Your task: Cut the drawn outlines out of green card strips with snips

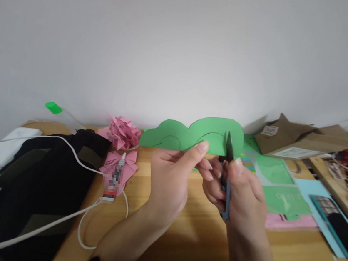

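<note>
Green paper [174, 130] with a wavy, cloud-like top edge stands upright in front of me, with curved lines drawn on it. My left hand [175, 176] pinches its lower edge near the middle, thumb toward me. In my right hand [242, 192] are scissors [229, 147], their grey-blue handles wrapped by the fingers and the dark blades pointing up. The blades lie against the right part of the paper, at the right end of the larger drawn arc. How far the blades are apart is hard to see.
Left on the wooden table [200, 234] are a pink paper flower [123, 132], pink folded paper [131, 163], a white cable [40, 228] and black cloth [39, 182]. At right lie an opened cardboard box [305, 139], green sheets [285, 199] and a phone [336, 224].
</note>
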`<state>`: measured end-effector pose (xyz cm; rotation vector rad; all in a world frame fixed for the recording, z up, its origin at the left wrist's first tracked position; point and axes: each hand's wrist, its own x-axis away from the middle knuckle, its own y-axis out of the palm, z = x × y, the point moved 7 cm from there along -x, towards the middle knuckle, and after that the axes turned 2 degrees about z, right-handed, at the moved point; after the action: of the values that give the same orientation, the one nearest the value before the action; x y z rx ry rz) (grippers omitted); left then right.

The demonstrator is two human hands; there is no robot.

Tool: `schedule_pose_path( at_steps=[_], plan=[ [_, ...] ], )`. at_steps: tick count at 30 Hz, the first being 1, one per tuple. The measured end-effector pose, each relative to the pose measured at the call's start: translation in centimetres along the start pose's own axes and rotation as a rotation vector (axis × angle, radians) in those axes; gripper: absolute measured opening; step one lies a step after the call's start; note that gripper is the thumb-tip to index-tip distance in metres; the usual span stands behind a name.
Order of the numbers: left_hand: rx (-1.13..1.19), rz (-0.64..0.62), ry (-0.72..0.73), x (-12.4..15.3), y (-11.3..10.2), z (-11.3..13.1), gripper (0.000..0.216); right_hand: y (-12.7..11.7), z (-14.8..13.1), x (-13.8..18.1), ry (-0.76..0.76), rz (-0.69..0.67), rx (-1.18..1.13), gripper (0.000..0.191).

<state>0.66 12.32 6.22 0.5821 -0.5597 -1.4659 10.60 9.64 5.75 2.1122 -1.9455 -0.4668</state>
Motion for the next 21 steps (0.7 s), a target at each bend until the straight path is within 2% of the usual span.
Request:
schedule_pose_path(
  at_steps=[21],
  plan=[
    [-0.105, -0.042, 0.013, -0.35, -0.38, 0.48, 0.031, -0.32, -0.17, 0.04, 0.003, -0.04, 0.079, 0.04]
  ],
)
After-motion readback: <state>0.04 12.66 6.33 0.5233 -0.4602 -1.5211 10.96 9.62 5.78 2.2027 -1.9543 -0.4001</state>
